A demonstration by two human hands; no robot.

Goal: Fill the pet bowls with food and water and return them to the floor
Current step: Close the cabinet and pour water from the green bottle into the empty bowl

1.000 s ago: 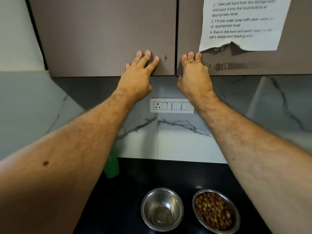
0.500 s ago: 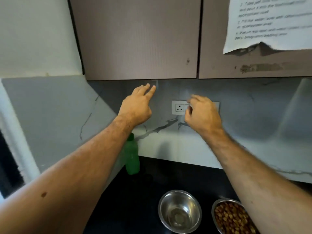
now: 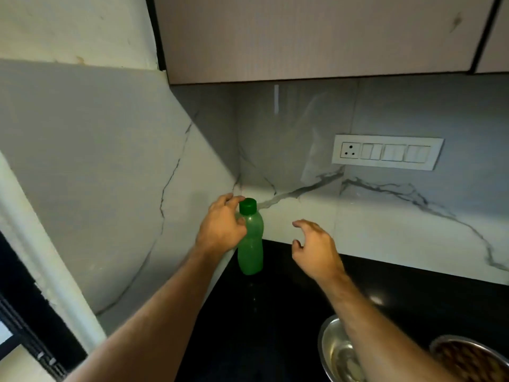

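Note:
A green plastic bottle (image 3: 250, 246) with a green screw cap stands upright in the back corner of the black countertop (image 3: 264, 332). My left hand (image 3: 220, 227) wraps around its neck and shoulder from the left, with fingers behind it and the thumb in front. My right hand (image 3: 316, 250) hovers a short way to the right of the bottle, fingers spread, holding nothing. At the bottom right my right forearm partly covers an empty steel bowl (image 3: 334, 351). Beside that, at the frame edge, is a second steel bowl (image 3: 473, 359) holding brown kibble.
Marble-patterned wall panels meet in the corner right behind the bottle. A white switch and socket plate (image 3: 385, 152) is on the back wall. Closed wall cabinets (image 3: 303, 37) hang overhead. A dark window frame (image 3: 33, 340) runs along the lower left.
Both hands have come down from the cabinet doors to counter level. My left hand has reached the green bottle and closed around it. My view has swung left and down.

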